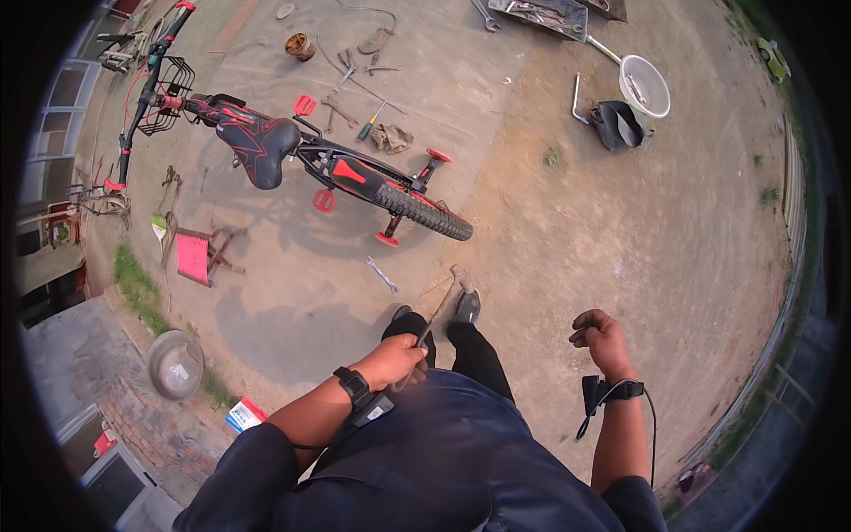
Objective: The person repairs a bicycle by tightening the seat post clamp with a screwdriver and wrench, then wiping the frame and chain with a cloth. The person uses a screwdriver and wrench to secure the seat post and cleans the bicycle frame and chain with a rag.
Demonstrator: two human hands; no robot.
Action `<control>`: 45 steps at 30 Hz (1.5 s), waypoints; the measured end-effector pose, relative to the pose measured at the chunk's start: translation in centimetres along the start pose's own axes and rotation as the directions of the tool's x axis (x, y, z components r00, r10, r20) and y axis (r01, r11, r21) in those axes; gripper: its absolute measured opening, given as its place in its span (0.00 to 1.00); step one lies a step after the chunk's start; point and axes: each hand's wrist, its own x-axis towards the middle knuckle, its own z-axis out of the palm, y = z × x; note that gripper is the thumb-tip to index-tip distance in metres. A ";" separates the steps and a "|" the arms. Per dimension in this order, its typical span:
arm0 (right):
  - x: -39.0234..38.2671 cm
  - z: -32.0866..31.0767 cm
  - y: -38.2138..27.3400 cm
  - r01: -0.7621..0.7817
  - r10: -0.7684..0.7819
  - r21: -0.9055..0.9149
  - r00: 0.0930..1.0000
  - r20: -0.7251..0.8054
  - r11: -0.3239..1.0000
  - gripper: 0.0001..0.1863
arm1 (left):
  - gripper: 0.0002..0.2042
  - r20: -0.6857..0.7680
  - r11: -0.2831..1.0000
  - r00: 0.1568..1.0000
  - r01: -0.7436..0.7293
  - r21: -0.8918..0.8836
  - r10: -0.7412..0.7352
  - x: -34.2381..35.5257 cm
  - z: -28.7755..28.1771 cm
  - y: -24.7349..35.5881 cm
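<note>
My left hand [390,363] is closed around a long, thin metal tool with a hammer-like head [458,277], which points forward over my feet. Off to the right, my right hand [603,341] is empty, with its fingers loosely bent and apart. Ahead of me stands a black and red bicycle [355,175] with small side wheels. A combination wrench [381,273] lies on the ground between me and the bicycle. Behind the bicycle lie a screwdriver [372,121], several hand tools [341,111] and a rag [393,140].
A rusty can [300,46], a metal tray of tools [536,16], a white basin [645,84] and a black container [612,124] sit farther ahead. To my left are a pink folding stool [193,257] and a steel bowl [158,363], near a brick edge [146,417].
</note>
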 end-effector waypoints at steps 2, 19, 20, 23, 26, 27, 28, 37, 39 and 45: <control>0.5 -4.6 -3.0 0.041 -0.039 0.025 0.996 -0.079 0.999 0.17 | 0.10 0.009 0.999 0.999 -0.035 0.017 0.035 0.3 2.5 4.8; 23.9 -11.2 -32.8 0.101 0.005 -0.270 0.931 0.365 0.958 0.09 | 0.10 -0.345 0.896 0.938 -0.164 -0.413 0.012 7.9 2.5 28.8; 25.1 -11.1 -34.6 0.108 0.006 -0.278 0.925 0.380 0.955 0.09 | 0.10 -0.364 0.876 0.932 -0.172 -0.450 -0.004 7.7 2.2 30.0; 29.9 -10.9 -40.4 0.141 0.033 -0.329 0.881 0.471 0.934 0.11 | 0.11 -0.445 0.779 0.893 -0.236 -0.581 -0.061 7.6 1.7 32.3; 34.8 -9.8 -47.2 0.223 0.054 -0.416 0.828 0.559 0.882 0.14 | 0.11 -0.502 0.655 0.858 -0.319 -0.685 -0.107 7.3 2.0 34.6; 36.3 -9.3 -49.7 0.257 0.065 -0.453 0.810 0.583 0.854 0.15 | 0.11 -0.515 0.611 0.850 -0.350 -0.711 -0.113 7.4 2.2 35.0; 38.0 -8.7 -52.5 0.301 0.068 -0.484 0.791 0.608 0.821 0.15 | 0.11 -0.532 0.562 0.839 -0.389 -0.730 -0.111 7.8 2.2 35.8; 48.5 7.7 -70.5 0.646 0.082 -0.565 0.618 0.782 0.512 0.09 | 0.10 -0.495 0.017 0.830 -0.508 -0.861 -0.257 10.9 4.1 41.3; 48.7 14.7 -72.1 0.735 0.103 -0.517 0.531 0.841 0.439 0.09 | 0.12 -0.479 -0.071 0.830 -0.517 -0.853 -0.287 11.5 4.2 42.1; 48.4 33.7 -72.6 0.872 0.344 -0.428 0.337 0.877 0.237 0.15 | 0.11 -0.465 -0.344 0.829 -0.554 -0.758 -0.310 13.3 -0.6 43.8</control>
